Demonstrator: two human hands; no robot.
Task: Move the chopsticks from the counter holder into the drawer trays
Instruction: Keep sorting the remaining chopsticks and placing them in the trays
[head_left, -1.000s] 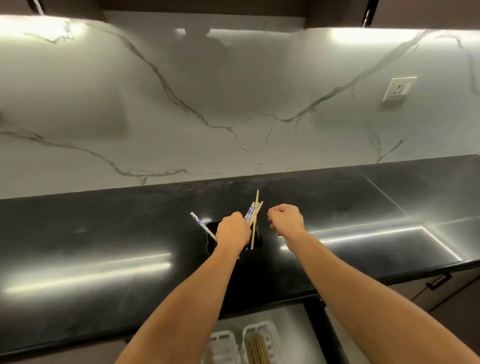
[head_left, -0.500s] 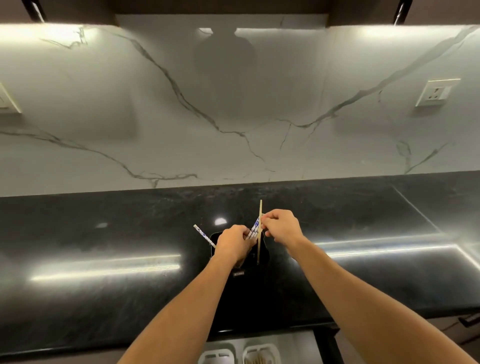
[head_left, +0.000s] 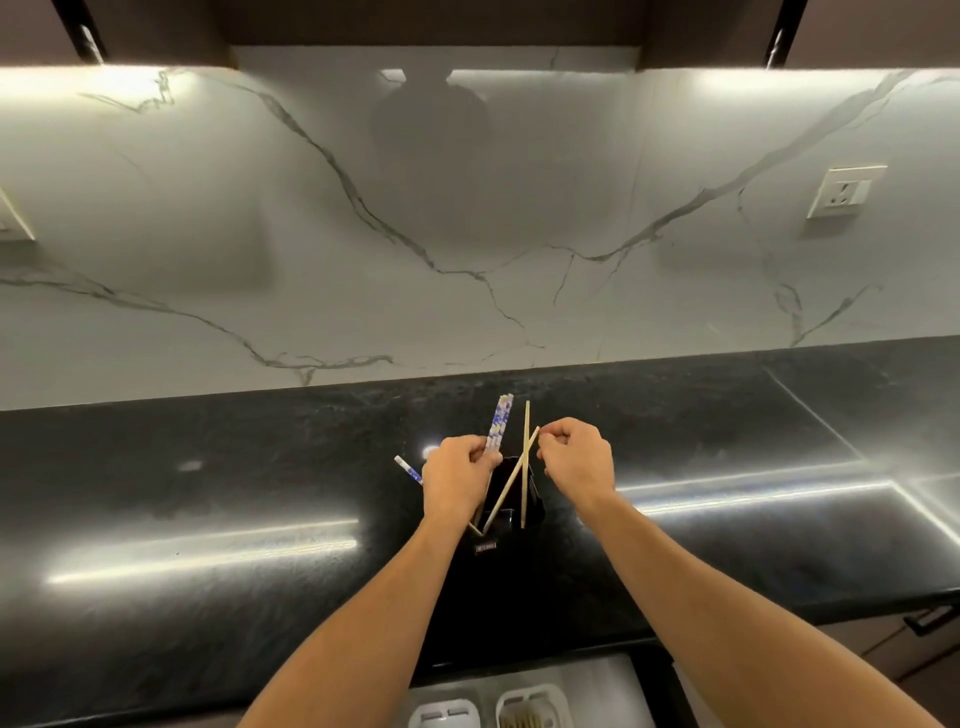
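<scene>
Left hand (head_left: 457, 478) grips a bundle of blue-and-white patterned chopsticks (head_left: 498, 423) above the black holder (head_left: 488, 545), tips pointing up and away. One more patterned chopstick (head_left: 408, 470) sticks out left from behind that hand; can't tell whether it is held or leaning in the holder. Right hand (head_left: 574, 462) pinches the top end of a tilted wooden chopstick (head_left: 509, 488), whose lower end sits at the holder's near-left corner. A second wooden chopstick (head_left: 525, 462) stands near-upright in the holder. The holder sits on the black counter (head_left: 208, 493). Below the counter edge the drawer is open: two white trays (head_left: 447, 714), and the right tray (head_left: 545, 696) has wooden chopsticks in it.
</scene>
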